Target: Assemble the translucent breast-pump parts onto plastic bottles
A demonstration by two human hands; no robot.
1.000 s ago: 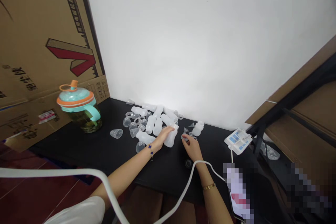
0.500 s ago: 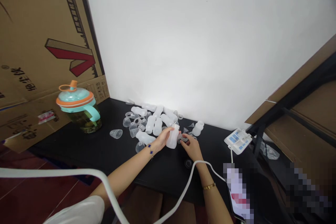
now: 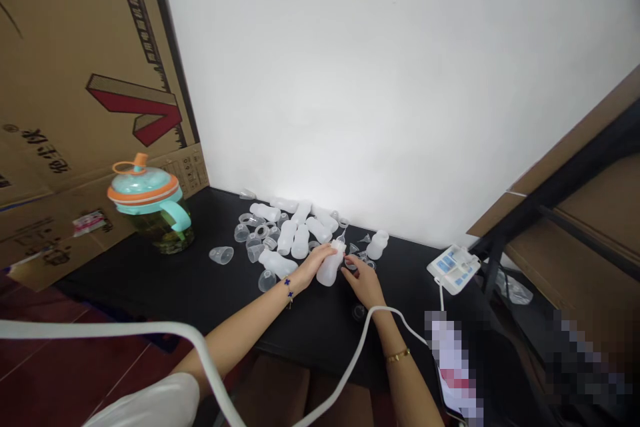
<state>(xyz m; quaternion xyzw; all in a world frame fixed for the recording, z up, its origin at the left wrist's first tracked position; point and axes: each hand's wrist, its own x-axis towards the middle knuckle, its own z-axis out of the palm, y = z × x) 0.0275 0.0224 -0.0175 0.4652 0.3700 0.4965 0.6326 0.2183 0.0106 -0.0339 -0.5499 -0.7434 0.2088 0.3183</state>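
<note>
The translucent bottle [image 3: 327, 272] in the person's left hand [image 3: 311, 265] is milky and smooth, waisted in the middle, with a narrower neck. It is near the middle of the black tabletop [image 3: 200, 300], just on the near side of a heap of loose bottles [image 3: 287, 237] of the same cloudy material. Among these lie clear rings [image 3: 261, 231] and rounded clear caps [image 3: 267, 280]; a clear tapered cup [image 3: 221, 255] lies on its side farther left.

The left forearm reaches in from the near left, and the thumb and fingers grip the bottle around its upper part. The right forearm comes from the near right; the right hand [image 3: 365, 280] is held with bent fingers just right of the bottle's neck, and whether it pinches anything cannot be told.

The bottle's long axis leans: the mouth points up, far and slightly right, the base near and left. A clear thin-stemmed piece [image 3: 343, 235] shows at the mouth; whether it sits inside is unclear. To the right are small clear funnel-shaped pieces [image 3: 354, 249] and a separate cloudy bottle [image 3: 377, 245].
</note>
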